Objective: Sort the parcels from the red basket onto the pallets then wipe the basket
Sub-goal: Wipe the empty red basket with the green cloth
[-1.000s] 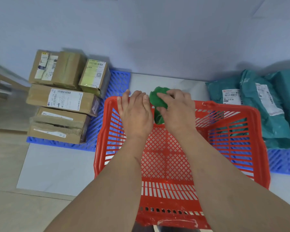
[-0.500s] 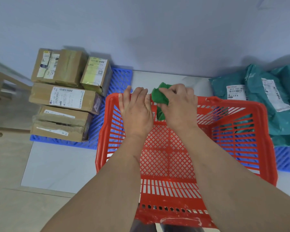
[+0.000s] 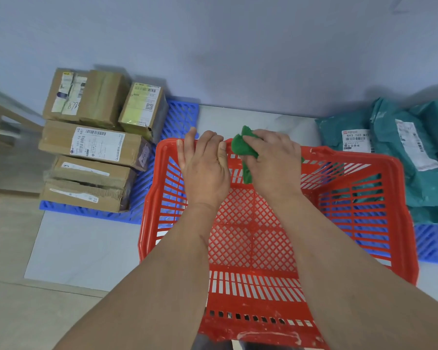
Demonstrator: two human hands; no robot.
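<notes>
Overhead, head view: the red basket [image 3: 276, 248] sits on the floor between two blue pallets and holds no parcels, so sorting appears finished and wiping is the step in hand. The left hand [image 3: 205, 170] curls over the far rim, apparently to steady the basket. Just beside it, the right hand [image 3: 271, 160] clutches a bunched green cloth [image 3: 243, 150] against the same rim, placed for rubbing along the edge. Brown cardboard boxes [image 3: 91, 147] are stacked on the left pallet [image 3: 180, 114], and teal mailer bags [image 3: 402, 152] lie on the right pallet [image 3: 433, 243], a grouping that suggests sorting by packaging. White shipping labels carry barcodes. One bag label [image 3: 355, 140] reads roughly "843 Y63"; one box label shows digits like "101 16", and handwriting on the rear box is not legible.
</notes>
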